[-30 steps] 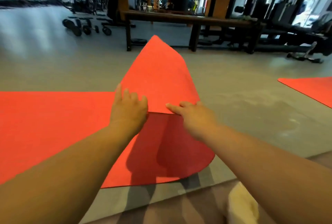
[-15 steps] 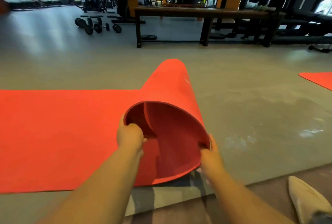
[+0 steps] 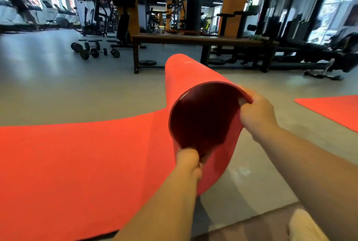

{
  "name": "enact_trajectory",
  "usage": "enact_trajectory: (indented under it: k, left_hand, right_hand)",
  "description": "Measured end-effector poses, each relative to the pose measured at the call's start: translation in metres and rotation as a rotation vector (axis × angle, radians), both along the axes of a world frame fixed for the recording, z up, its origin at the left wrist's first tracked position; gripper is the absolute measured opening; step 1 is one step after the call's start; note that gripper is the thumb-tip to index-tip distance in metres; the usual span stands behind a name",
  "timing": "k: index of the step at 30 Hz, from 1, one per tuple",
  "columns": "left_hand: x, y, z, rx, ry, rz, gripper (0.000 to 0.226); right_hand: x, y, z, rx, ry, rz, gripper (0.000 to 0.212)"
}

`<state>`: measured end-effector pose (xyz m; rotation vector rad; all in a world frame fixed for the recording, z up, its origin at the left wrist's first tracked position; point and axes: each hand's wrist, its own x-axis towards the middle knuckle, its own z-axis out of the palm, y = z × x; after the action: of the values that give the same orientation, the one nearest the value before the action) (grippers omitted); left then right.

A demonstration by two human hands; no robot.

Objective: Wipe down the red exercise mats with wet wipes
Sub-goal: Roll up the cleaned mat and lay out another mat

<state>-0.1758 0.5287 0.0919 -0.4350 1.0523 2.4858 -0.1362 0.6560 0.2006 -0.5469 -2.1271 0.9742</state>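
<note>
While left hand [image 3: 187, 160], right hand [image 3: 257, 115] grip, mat [image 3: 77, 163] lifted

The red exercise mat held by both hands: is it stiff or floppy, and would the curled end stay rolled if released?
Probably flexible but springy: the red exercise mat bends into a smooth tube without creasing. The left hand and right hand both grip its edge, so released it would likely uncurl.

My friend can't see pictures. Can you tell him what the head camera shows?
A person's left hand and right hand grip the curled end of a long red foam exercise mat, rolled into a wide tube above the grey gym floor. The rest lies flat to the left; a second flat red mat lies far right.
</note>
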Motion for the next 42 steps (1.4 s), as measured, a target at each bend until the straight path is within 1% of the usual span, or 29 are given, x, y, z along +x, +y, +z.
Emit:
enact_trajectory:
  k: [1,3,4,6,8,10,11,12,14,15,16,17,18,19,20,21,23,24,26,28,29,31,33,36,37,38,39,40,42]
  left_hand:
    - [0.006,0.021,0.002,0.028,-0.009,-0.050,0.035]
    - [0.015,0.048,-0.003,0.050,-0.040,-0.125,0.033]
    - [0.017,0.052,-0.010,0.053,-0.058,-0.147,0.031]
    - [0.024,0.048,-0.030,0.020,-0.117,-0.204,0.025]
    - [0.030,0.026,-0.056,-0.115,-0.151,-0.286,0.023]
    - [0.032,-0.013,-0.076,-0.326,-0.158,-0.314,0.021]
    - [0.032,-0.036,-0.083,-0.472,-0.140,-0.253,0.027]
    - [0.029,-0.059,-0.087,-0.643,-0.102,-0.150,0.040]
    - [0.021,-0.104,-0.081,-1.074,0.037,0.095,0.082]
    - [0.017,-0.121,-0.068,-1.282,0.179,0.193,0.096]
    - [0.015,-0.134,-0.051,-1.438,0.396,0.250,0.100]
    - [0.012,-0.140,-0.034,-1.558,0.653,0.246,0.099]
    - [0.009,-0.141,-0.015,-1.650,0.886,0.184,0.097]
    - [0.004,-0.138,-0.002,-1.729,1.050,0.093,0.093]
    - [-0.001,-0.133,0.009,-1.823,1.147,-0.004,0.085]
    - [-0.006,-0.129,0.017,-1.932,1.188,-0.090,0.071]
    - [-0.015,-0.125,0.026,-2.117,1.205,-0.161,0.035]
    - [-0.020,-0.126,0.027,-2.155,1.198,-0.151,0.025]
    - [-0.030,-0.140,0.023,-2.170,1.129,-0.140,0.020]
    - [-0.043,-0.164,0.009,-2.138,1.005,-0.136,0.018]
    - [-0.048,-0.178,0.000,-2.112,0.924,-0.154,0.017]
    - [-0.052,-0.204,-0.021,-2.028,0.751,-0.202,0.017]
    - [-0.049,-0.226,-0.040,-1.931,0.590,-0.206,0.021]
    - [-0.044,-0.255,-0.059,-1.816,0.393,-0.200,0.023]
    - [-0.044,-0.262,-0.060,-1.796,0.354,-0.190,0.029]
    - [-0.042,-0.266,-0.058,-1.795,0.367,-0.155,0.043]
    - [-0.040,-0.266,-0.052,-1.815,0.447,-0.094,0.059]
    - [-0.038,-0.263,-0.044,-1.844,0.588,-0.022,0.072]
    - [-0.035,-0.246,-0.025,-1.904,0.929,0.031,0.084]
  right_hand:
    - [0.007,0.012,0.007,0.094,-0.043,0.016,0.041]
    - [0.017,0.024,0.008,0.275,-0.195,0.058,0.045]
    - [0.018,0.024,0.003,0.339,-0.261,0.091,0.047]
    - [0.023,0.021,-0.014,0.400,-0.354,0.159,0.053]
    - [0.024,0.017,-0.038,0.468,-0.460,0.212,0.054]
    - [0.021,0.009,-0.053,0.543,-0.551,0.239,0.052]
    - [0.018,0.003,-0.055,0.582,-0.570,0.248,0.053]
    - [0.015,-0.004,-0.055,0.630,-0.576,0.260,0.054]
    - [0.007,-0.021,-0.054,0.746,-0.575,0.308,0.056]
    - [0.006,-0.030,-0.053,0.794,-0.572,0.334,0.055]
    - [0.004,-0.039,-0.053,0.823,-0.567,0.353,0.053]
    - [0.004,-0.046,-0.054,0.839,-0.564,0.365,0.052]
    - [0.004,-0.052,-0.056,0.853,-0.558,0.376,0.052]
    - [0.004,-0.057,-0.058,0.866,-0.553,0.387,0.053]
    - [0.006,-0.061,-0.060,0.869,-0.539,0.399,0.055]
    - [0.008,-0.063,-0.062,0.856,-0.510,0.403,0.056]
    - [0.015,-0.057,-0.066,0.812,-0.440,0.361,0.059]
    - [0.020,-0.048,-0.069,0.799,-0.421,0.307,0.060]
    - [0.033,-0.022,-0.082,0.746,-0.476,0.162,0.061]
    - [0.045,0.000,-0.100,0.563,-0.581,0.059,0.062]
    - [0.048,0.004,-0.110,0.430,-0.620,0.055,0.065]
    - [0.048,-0.002,-0.131,0.188,-0.656,0.134,0.075]
    - [0.045,-0.021,-0.153,0.018,-0.660,0.244,0.079]
    - [0.039,-0.046,-0.186,-0.064,-0.641,0.278,0.078]
    - [0.037,-0.053,-0.191,-0.055,-0.624,0.251,0.078]
    - [0.035,-0.058,-0.191,-0.009,-0.605,0.203,0.078]
    - [0.033,-0.063,-0.185,0.082,-0.579,0.139,0.078]
    - [0.029,-0.066,-0.175,0.198,-0.542,0.073,0.078]
    - [0.018,-0.075,-0.146,0.378,-0.453,0.002,0.073]
